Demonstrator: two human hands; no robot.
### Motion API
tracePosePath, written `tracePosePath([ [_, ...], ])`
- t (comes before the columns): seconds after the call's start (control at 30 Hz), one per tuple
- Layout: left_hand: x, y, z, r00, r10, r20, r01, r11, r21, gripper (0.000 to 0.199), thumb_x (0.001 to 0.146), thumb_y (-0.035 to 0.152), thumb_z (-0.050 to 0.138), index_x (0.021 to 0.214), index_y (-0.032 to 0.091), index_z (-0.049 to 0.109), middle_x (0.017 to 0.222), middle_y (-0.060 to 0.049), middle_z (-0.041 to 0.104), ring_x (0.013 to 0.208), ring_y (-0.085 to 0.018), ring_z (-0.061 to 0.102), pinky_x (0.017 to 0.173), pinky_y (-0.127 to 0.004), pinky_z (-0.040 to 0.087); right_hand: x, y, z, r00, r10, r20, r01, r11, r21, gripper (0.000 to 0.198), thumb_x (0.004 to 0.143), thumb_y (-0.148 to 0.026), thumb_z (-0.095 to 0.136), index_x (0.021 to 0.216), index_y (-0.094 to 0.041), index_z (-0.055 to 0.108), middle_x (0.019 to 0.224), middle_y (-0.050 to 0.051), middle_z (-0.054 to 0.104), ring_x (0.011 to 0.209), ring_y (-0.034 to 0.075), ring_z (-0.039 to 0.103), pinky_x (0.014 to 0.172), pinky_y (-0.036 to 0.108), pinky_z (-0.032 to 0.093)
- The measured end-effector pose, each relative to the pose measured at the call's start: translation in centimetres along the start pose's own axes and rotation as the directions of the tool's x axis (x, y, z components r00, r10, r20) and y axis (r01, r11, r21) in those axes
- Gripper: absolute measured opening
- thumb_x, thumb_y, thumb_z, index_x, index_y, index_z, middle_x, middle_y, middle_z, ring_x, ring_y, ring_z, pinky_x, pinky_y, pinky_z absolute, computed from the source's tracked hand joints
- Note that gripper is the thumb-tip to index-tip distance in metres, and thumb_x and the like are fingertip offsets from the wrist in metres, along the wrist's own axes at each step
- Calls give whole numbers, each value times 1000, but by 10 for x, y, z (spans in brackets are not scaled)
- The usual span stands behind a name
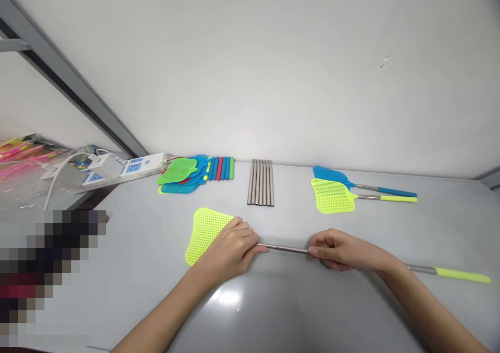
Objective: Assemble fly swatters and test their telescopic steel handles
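A yellow-green telescopic fly swatter (209, 231) stretches across the grey table, its metal rod drawn out long. My left hand (233, 244) is closed around the rod close to the mesh head and covers the neck. Further right, my right hand (335, 250) pinches the same rod between thumb and fingers. Beyond my right wrist the thicker end of the rod and the yellow-green grip (463, 275) show; my forearm hides the part in between.
A blue swatter (332, 175) and a yellow-green one (334, 196) lie at the back right. Several metal rods (261, 184) sit mid-table. Loose swatter heads (179, 171) and coloured grips (222, 168) lie left of them, beside a power strip (142, 164). A wall (281, 72) rises behind.
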State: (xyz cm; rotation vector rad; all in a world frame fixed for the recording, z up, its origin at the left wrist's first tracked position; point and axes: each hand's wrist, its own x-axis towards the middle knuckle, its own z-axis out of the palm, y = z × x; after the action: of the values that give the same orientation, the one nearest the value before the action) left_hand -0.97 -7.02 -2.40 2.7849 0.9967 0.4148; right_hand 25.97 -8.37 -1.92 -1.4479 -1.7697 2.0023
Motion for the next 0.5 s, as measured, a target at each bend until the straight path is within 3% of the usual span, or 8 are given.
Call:
tracePosePath([
  [0.1,1,0,-1,999,-37,35,38,998,-42,34,88,33,37,59,16,44,56,2,44,57,-11,37,67,-27,31,-3,1,-5,1000,14,-12,-15,999,-46,33,75,-47,53,87,-16,51,57,-2,50,40,5,34,36,18,23],
  [0.2,2,0,-2,996,-72,58,76,995,-62,34,88,34,37,60,16,45,57,3,44,59,-11,38,70,-27,31,-6,3,-11,998,-17,-67,10,996,-94,28,71,-43,59,78,-17,51,56,-4,45,45,7,39,40,18,28],
  [0.3,3,-1,-2,993,-98,59,103,991,-81,34,89,33,36,60,16,45,57,4,45,60,-11,39,71,-27,30,-6,3,-14,978,-59,-198,23,984,-178,28,71,-43,58,67,-16,51,53,-5,37,50,8,37,44,19,30],
  [0.5,1,-2,1,994,-106,34,108,992,-65,34,89,32,35,61,16,45,57,3,46,60,-11,40,71,-28,29,-2,1,-10,924,-178,-339,54,937,-345,32,78,-39,47,57,-15,50,63,0,47,60,11,41,53,22,32],
])
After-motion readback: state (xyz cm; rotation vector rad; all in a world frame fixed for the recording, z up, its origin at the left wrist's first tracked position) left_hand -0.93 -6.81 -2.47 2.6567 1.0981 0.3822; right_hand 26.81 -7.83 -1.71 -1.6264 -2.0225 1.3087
